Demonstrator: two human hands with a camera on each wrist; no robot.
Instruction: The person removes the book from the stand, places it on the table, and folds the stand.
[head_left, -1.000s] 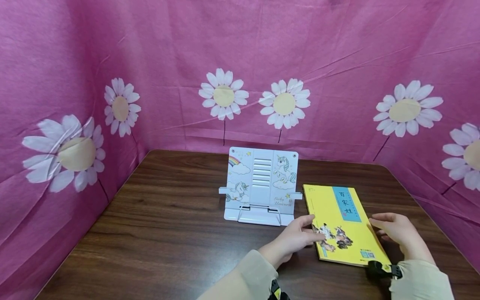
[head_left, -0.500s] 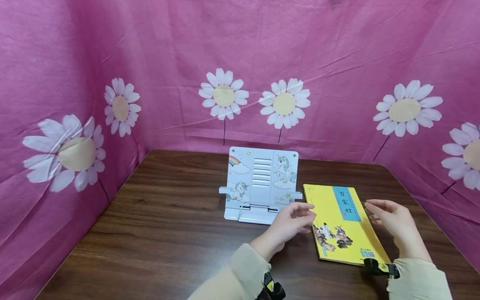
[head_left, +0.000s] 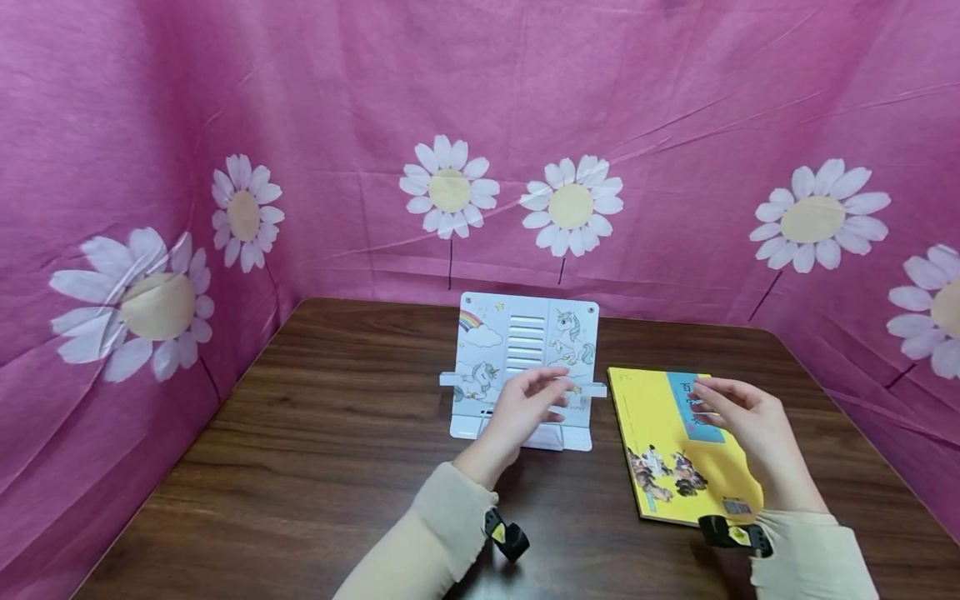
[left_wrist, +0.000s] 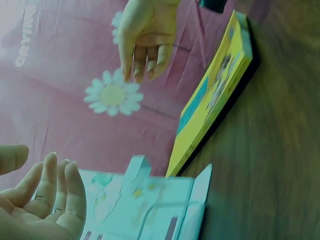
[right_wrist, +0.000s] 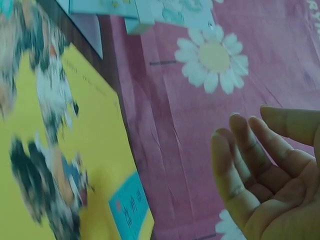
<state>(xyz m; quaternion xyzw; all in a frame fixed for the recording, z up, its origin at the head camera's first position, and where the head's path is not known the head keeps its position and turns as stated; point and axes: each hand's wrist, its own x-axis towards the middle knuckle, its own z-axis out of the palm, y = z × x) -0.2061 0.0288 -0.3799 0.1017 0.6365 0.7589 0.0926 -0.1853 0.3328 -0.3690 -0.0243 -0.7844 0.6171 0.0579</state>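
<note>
A white book stand (head_left: 480, 342) with unicorn and rainbow prints stands upright near the table's back. My left hand (head_left: 520, 417) is in front of it with relaxed fingers, hiding part of its lower ledge; the left wrist view shows nothing in the fingers. Right of the stand, a yellow book (head_left: 648, 425) with a blue title panel lies flat, cover up. Over the book's right side hovers my right hand (head_left: 753, 433), fingers loosely bent and holding nothing, as the right wrist view (right_wrist: 280, 180) also shows of this hand.
The dark wood table (head_left: 315, 467) extends left of the stand and in front of it. A pink cloth (head_left: 337, 125) with printed daisies hangs around its back and sides. Each wrist carries a black strap-on camera.
Both hands have come away from the book's sides and moved left. The left is now before the stand, the right above the book. The book and stand stay where they were.
</note>
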